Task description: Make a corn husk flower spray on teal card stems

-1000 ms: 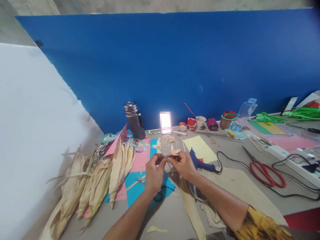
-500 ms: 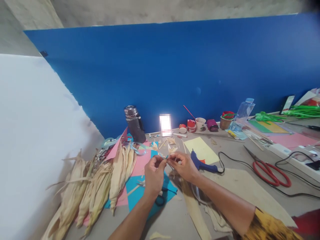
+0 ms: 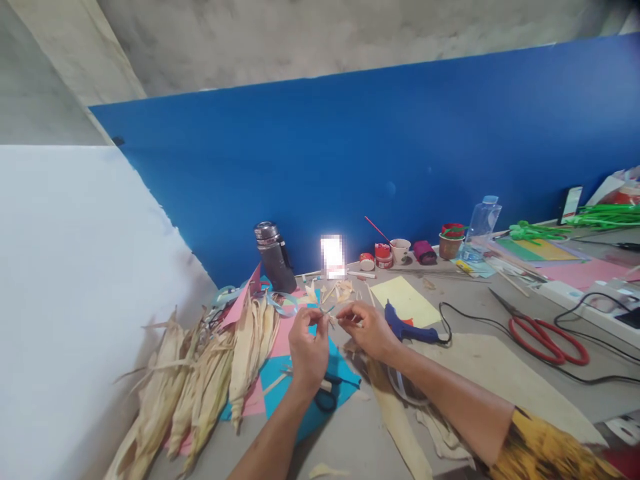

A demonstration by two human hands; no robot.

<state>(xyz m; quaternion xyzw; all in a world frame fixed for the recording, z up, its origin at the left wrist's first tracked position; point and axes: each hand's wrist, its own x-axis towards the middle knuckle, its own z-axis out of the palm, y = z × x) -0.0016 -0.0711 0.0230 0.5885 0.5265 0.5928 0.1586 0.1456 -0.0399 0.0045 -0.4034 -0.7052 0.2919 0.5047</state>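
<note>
My left hand (image 3: pixel 307 347) and my right hand (image 3: pixel 367 330) meet above the table, both pinched on a small pale corn-husk piece (image 3: pixel 333 317) held between their fingertips. The piece is thin and partly hidden by my fingers. Below my hands lie blue and pink paper sheets (image 3: pixel 345 373) and black-handled scissors (image 3: pixel 327 398). A long husk strip (image 3: pixel 397 420) lies under my right forearm. A blue glue gun (image 3: pixel 407 330) rests just right of my right hand.
A pile of dried corn husks (image 3: pixel 200 380) lies at the left. Red scissors (image 3: pixel 543 333), black cables, a power strip (image 3: pixel 590 303), a dark flask (image 3: pixel 274 257), small paint pots (image 3: pixel 383 253), a plastic bottle (image 3: pixel 480 230) and green strips (image 3: pixel 600 219) stand along the blue wall.
The view has tilted upward and drifted a little, so the table sits lower in frame. My hands stay together, still working the small husk piece between the fingertips.
</note>
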